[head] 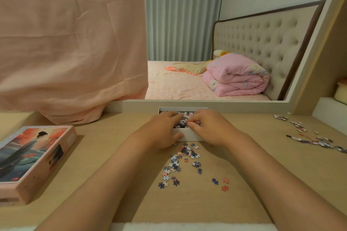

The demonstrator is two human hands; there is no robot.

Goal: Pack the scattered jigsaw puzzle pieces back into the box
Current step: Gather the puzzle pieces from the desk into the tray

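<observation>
Wooden desk [112,155]: you reach into the white box [189,134].
Your left hand [163,129] lays fingers together on pieces [181,123] inside; right hand [208,127] curls fingers there, grip unclear.

Both bare forearms reach forward from the bottom edge and converge. The left hand [162,130] lies palm down, its fingers nearly straight and pointing forward and to the right, its thumb stretched toward the right hand [208,127]. That hand is also palm down, its fingertips [190,124] bent inward just beside the left fingers; whether they pinch anything cannot be told
</observation>
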